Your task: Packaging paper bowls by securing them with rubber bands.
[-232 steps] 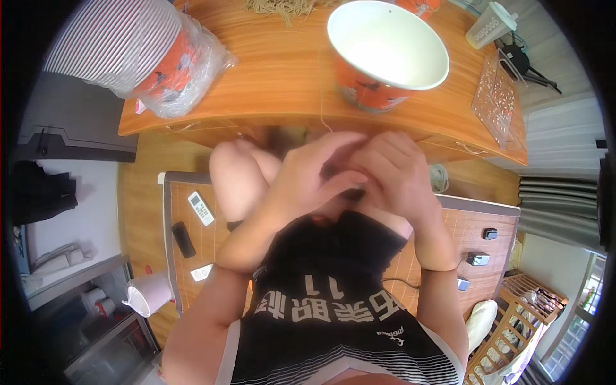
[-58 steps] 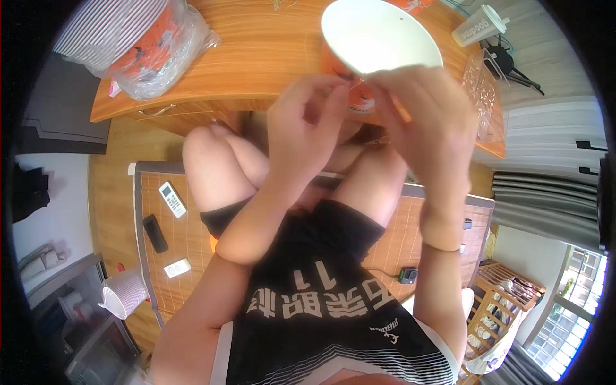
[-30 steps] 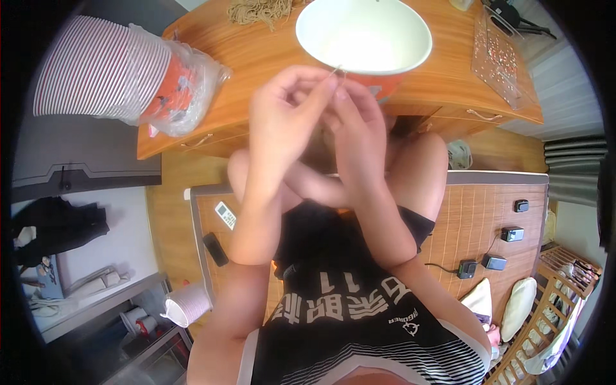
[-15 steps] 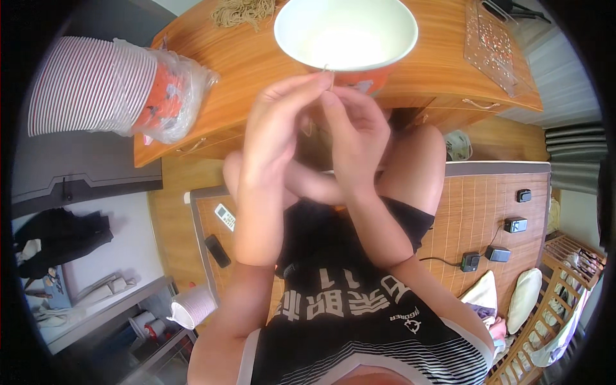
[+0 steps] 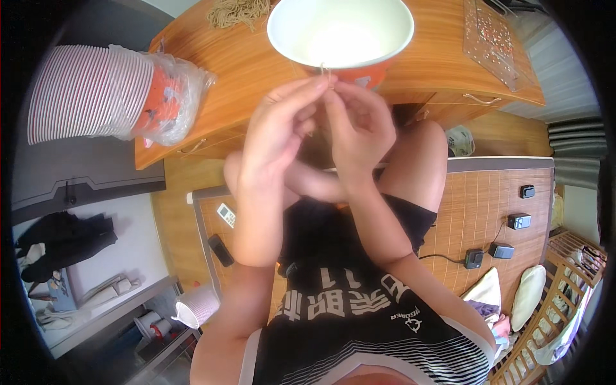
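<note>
My left hand (image 5: 279, 125) and my right hand (image 5: 364, 131) meet just in front of a large paper bucket (image 5: 292, 29), white inside and orange outside. Between their pinched fingertips is a thin beige string (image 5: 324, 68), part of it curving up above the fingers. Both thumbs and forefingers are closed on it; the rest of the string is hard to make out. A loose bundle of similar tan string (image 5: 237, 13) lies on the wooden desk (image 5: 224, 74), to the left of the bucket.
A plastic-wrapped stack of paper buckets (image 5: 96, 93) lies on its side at the desk's left. A clear tray of small beads (image 5: 491, 45) sits at the right. On the mat around me are a remote control (image 5: 226, 215), a phone (image 5: 221, 250) and several small black devices (image 5: 473, 258).
Both hands stay pinched together, with only small finger shifts. More of the string shows above the fingertips now. The whole view has shifted slightly.
</note>
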The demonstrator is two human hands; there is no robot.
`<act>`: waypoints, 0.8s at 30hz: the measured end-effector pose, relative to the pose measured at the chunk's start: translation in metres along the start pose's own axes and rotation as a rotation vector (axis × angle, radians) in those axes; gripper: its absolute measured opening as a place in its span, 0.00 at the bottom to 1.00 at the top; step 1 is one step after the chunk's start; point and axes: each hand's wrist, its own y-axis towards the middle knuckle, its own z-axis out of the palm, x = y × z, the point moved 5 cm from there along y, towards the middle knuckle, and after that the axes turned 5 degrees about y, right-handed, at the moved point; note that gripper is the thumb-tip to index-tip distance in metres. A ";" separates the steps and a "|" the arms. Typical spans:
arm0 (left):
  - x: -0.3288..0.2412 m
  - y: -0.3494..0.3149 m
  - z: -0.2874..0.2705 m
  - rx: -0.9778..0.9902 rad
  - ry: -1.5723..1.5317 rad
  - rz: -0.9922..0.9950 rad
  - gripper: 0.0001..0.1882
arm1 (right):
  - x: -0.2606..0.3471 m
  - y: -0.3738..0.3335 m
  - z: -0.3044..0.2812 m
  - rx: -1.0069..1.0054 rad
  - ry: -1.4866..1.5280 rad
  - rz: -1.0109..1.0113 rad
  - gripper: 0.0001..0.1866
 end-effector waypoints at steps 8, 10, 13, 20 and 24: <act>0.000 -0.002 0.006 -0.016 0.004 0.037 0.14 | 0.011 0.005 0.002 0.009 0.422 0.374 0.07; 0.001 -0.002 0.006 -0.042 0.005 0.040 0.14 | 0.010 0.006 0.003 0.052 0.404 0.424 0.08; 0.002 -0.004 0.007 -0.058 -0.048 0.041 0.14 | 0.007 0.005 0.002 0.090 0.375 0.536 0.11; 0.007 -0.004 0.006 -0.060 0.029 0.061 0.13 | 0.004 0.008 -0.006 0.026 0.212 0.351 0.07; -0.006 -0.009 0.015 -0.148 0.054 0.218 0.13 | 0.005 0.012 -0.008 0.093 -0.122 0.021 0.08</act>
